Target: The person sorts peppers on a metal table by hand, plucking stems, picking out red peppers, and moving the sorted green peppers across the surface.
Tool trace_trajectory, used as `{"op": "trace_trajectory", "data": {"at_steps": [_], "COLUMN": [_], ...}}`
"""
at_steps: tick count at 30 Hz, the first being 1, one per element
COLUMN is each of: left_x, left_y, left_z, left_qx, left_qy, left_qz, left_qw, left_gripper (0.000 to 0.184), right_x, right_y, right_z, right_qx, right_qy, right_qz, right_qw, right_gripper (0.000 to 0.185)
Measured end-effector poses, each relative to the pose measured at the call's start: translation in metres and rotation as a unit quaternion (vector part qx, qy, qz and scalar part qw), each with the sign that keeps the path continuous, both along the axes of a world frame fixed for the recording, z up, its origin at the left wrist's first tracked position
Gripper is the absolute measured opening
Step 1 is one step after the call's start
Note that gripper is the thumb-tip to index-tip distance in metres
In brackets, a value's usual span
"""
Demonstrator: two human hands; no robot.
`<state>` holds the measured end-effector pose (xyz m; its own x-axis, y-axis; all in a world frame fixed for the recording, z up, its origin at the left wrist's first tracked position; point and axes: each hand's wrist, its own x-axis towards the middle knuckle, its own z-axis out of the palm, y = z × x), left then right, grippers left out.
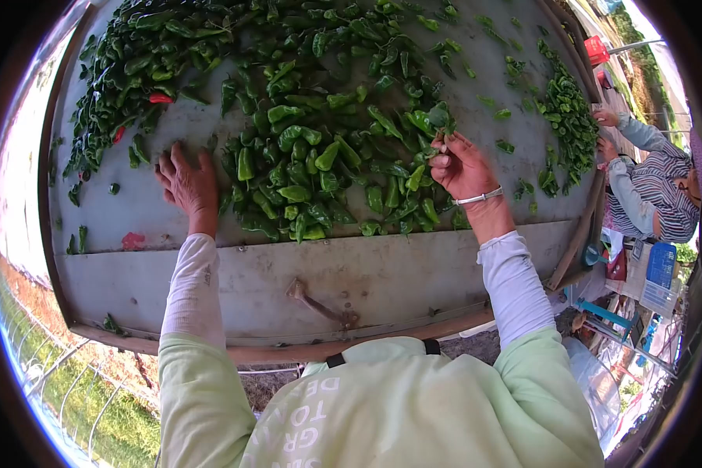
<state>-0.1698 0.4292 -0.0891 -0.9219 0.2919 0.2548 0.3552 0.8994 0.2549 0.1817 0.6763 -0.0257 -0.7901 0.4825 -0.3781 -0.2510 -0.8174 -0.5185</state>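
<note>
My left hand (187, 186) rests palm down on the grey metal tabletop (265, 269), its fingers apart and nothing in them. It lies just left of the central heap of green peppers (296, 156). At the right side of that heap, the fingers of my right hand (466, 168) are pinched together around a green pepper (442, 117). The pinched end is partly hidden by the fingertips. Shiny peppers of light and dark green lie loose below and left of this hand.
A larger pile of peppers (140, 62) covers the far left, with a red pepper (161, 98) among them. Another pile (569, 109) lies at the right edge, by a co-worker's hands (607, 132). A wooden rim (366, 341) borders the table. Blue crates (661, 265) stand beyond.
</note>
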Motion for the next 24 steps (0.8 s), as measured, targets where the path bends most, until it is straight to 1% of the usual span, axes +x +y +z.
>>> {"op": "trace_trajectory", "data": {"at_steps": [4, 5, 6, 7, 8, 9, 10, 11, 12, 13, 14, 15, 16, 17, 18, 19, 20, 21, 22, 23, 24], "left_x": [0.002, -0.001, -0.003, 0.013, 0.047, 0.085, 0.120, 0.147, 0.175, 0.198, 0.216, 0.227, 0.230, 0.231, 0.231, 0.228, 0.223, 0.217, 0.213, 0.210, 0.205], "left_y": [-0.009, -0.016, -0.021, -0.019, -0.019, -0.021, -0.025, -0.031, -0.033, -0.039, -0.039, -0.043, -0.049, -0.054, -0.058, -0.060, -0.061, -0.062, -0.066, -0.068, -0.065], "left_z": [0.006, 0.003, 0.003, 0.013, 0.032, 0.056, 0.071, 0.074, 0.080, 0.075, 0.066, 0.057, 0.048, 0.039, 0.037, 0.035, 0.033, 0.033, 0.030, 0.029, 0.044], "left_qx": [0.005, 0.159, 0.308, 0.419, 0.518, 0.522, 0.483, 0.411, 0.364, 0.347, 0.354, 0.359, 0.357, 0.389, 0.413, 0.412, 0.439, 0.455, 0.406, 0.406, 0.412], "left_qy": [-0.001, -0.042, -0.083, -0.161, -0.238, -0.311, -0.430, -0.577, -0.675, -0.716, -0.752, -0.784, -0.784, -0.710, -0.621, -0.622, -0.706, -0.772, -0.646, -0.646, -0.709], "left_qz": [-0.003, -0.049, -0.096, -0.111, -0.118, -0.165, -0.184, -0.201, -0.219, -0.230, -0.166, -0.101, -0.099, -0.210, -0.317, -0.316, -0.205, -0.091, -0.267, -0.268, -0.147], "left_qw": [1.000, 0.985, 0.943, 0.886, 0.813, 0.777, 0.740, 0.677, 0.604, 0.560, 0.530, 0.497, 0.498, 0.548, 0.585, 0.585, 0.516, 0.434, 0.588, 0.588, 0.552], "left_gripper": [0.051, 0.043, 0.036, 0.030, 0.025, 0.023, 0.025, 0.038, 0.046, 0.050, 0.047, 0.044, 0.044, 0.040, 0.037, 0.037, 0.034, 0.032, 0.033, 0.033, 0.032], "right_x": [0.011, 0.012, 0.012, 0.011, 0.009, 0.005, -0.001, -0.007, -0.011, -0.016, -0.021, -0.021, -0.021, -0.020, -0.018, -0.015, -0.013, -0.012, -0.010, -0.008, -0.005], "right_y": [-0.035, -0.044, -0.054, -0.065, -0.077, -0.092, -0.108, -0.124, -0.141, -0.158, -0.174, -0.189, -0.202, -0.213, -0.222, -0.229, -0.234, -0.237, -0.239, -0.238, -0.237], "right_z": [0.005, 0.008, 0.012, 0.016, 0.019, 0.022, 0.025, 0.029, 0.031, 0.030, 0.027, 0.024, 0.021, 0.017, 0.014, 0.011, 0.009, 0.010, 0.014, 0.018, 0.021], "right_qx": [-0.021, -0.020, 0.021, 0.060, 0.099, 0.095, 0.165, 0.235, 0.297, 0.295, 0.468, 0.624, 0.621, 0.653, 0.682, 0.681, 0.689, 0.696, 0.696, 0.696, 0.672], "right_qy": [0.026, 0.028, -0.008, -0.046, -0.089, -0.088, -0.165, -0.241, -0.263, -0.264, -0.277, -0.280, -0.281, -0.302, -0.324, -0.324, -0.284, -0.242, -0.222, -0.222, -0.238], "right_qz": [-0.034, -0.038, -0.048, -0.057, -0.070, -0.069, -0.061, -0.054, -0.021, -0.019, -0.004, 0.012, 0.012, 0.029, 0.047, 0.048, 0.068, 0.087, 0.092, 0.091, 0.065], "right_qw": [0.999, 0.999, 0.999, 0.995, 0.989, 0.989, 0.970, 0.940, 0.918, 0.918, 0.839, 0.730, 0.732, 0.694, 0.654, 0.655, 0.663, 0.671, 0.677, 0.677, 0.698], "right_gripper": [0.010, 0.010, 0.009, 0.009, 0.008, 0.008, 0.009, 0.009, 0.011, 0.011, 0.013, 0.015, 0.015, 0.018, 0.021, 0.021, 0.025, 0.029, 0.029, 0.029, 0.029]}}
